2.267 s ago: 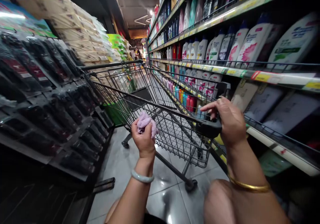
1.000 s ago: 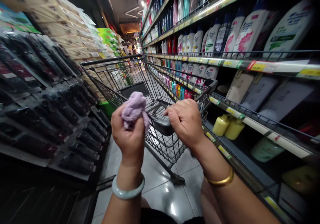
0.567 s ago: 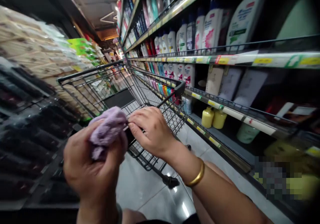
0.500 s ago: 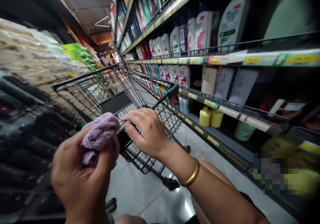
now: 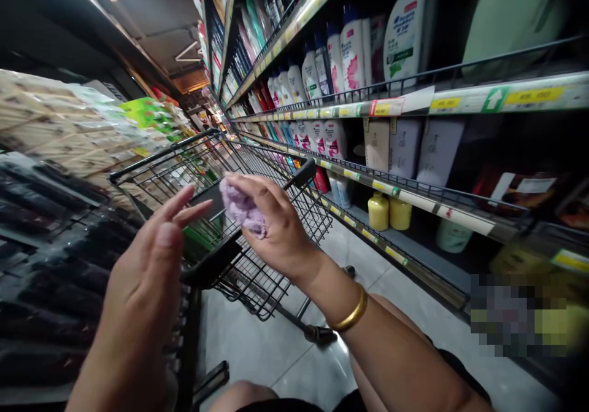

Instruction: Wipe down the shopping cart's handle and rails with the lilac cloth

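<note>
gripping a crumpled lilac cloth (image 5: pixel 242 208), the right hand (image 5: pixel 280 234) curls its fingers and thumb around the wad just above the near end of a black wire shopping cart (image 5: pixel 257 280), close to the cart's dark handle bar (image 5: pixel 214 266); whether the cloth touches the wire cannot be told. a gold bangle (image 5: pixel 350 317) sits on that wrist. the left hand (image 5: pixel 145 264) hangs to the left of it, fingers open and stretched toward the cloth, holding nothing. on the shelves (image 5: pixel 414 102) to the right, yellow price tags (image 5: pixel 524 96) run along the edges, their print too small to read; the brand names on the bottles are likewise unreadable. white bottles with pink flower labels (image 5: pixel 352 50) stand in a row on an upper shelf, next to a white bottle with a blue and green label (image 5: pixel 405 31). two squat yellow bottles (image 5: pixel 389 212) stand on a low shelf, with pale boxes (image 5: pixel 405 145) on the shelf above them. dark wrapped packs (image 5: pixel 50 228) fill the left-hand rack, with stacked pale packages (image 5: pixel 55 132) behind. the aisle floor (image 5: pixel 276 353) is glossy grey tile under a dim ceiling.
</note>
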The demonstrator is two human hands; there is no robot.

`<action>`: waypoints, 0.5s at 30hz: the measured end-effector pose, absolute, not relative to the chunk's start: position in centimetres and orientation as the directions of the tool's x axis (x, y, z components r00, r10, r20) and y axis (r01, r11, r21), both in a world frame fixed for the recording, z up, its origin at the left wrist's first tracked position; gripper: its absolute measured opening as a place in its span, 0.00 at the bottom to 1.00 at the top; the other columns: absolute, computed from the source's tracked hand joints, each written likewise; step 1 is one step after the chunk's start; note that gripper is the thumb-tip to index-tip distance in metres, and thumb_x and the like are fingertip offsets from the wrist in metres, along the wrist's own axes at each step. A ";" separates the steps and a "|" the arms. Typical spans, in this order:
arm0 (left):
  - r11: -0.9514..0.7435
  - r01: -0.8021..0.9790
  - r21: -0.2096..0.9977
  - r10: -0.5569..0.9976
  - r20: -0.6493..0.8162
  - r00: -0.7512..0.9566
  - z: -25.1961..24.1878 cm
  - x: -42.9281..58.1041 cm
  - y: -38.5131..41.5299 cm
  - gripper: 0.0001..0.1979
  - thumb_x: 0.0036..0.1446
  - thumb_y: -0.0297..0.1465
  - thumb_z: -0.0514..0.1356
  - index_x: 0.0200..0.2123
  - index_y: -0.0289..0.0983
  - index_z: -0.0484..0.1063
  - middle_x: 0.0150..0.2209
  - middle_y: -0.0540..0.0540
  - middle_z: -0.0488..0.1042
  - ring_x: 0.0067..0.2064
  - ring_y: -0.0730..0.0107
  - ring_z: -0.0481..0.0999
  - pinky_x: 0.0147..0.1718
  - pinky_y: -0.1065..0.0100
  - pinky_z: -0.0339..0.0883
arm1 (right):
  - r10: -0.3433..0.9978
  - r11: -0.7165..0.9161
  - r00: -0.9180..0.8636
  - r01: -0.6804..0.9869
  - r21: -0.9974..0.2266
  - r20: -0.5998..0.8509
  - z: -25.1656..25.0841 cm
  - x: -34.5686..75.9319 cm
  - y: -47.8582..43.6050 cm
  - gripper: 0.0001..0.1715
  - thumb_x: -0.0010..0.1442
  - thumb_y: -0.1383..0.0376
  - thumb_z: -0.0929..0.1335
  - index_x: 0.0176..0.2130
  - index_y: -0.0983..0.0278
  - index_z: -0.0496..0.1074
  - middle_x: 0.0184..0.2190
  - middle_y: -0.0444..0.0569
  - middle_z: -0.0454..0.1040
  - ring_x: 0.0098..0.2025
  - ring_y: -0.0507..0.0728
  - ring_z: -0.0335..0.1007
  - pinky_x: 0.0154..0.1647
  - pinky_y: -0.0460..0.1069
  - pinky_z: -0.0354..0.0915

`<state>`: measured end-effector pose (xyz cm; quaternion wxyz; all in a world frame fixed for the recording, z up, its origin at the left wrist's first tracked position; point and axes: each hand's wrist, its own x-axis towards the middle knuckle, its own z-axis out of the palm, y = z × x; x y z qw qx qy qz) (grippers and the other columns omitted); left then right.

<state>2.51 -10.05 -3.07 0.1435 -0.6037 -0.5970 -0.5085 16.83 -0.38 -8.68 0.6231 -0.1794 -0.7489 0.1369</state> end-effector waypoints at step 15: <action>0.547 0.824 -0.145 0.748 0.527 -0.404 -6.8 2.3 -8.8 0.31 0.72 0.49 0.42 0.42 0.44 0.84 0.32 0.39 0.82 0.37 0.52 0.80 0.27 0.64 0.46 | 0.522 0.801 0.169 0.240 -0.548 0.836 -11.6 14.5 2.1 0.25 0.58 0.74 0.66 0.54 0.63 0.75 0.51 0.54 0.80 0.55 0.62 0.72 0.63 0.58 0.65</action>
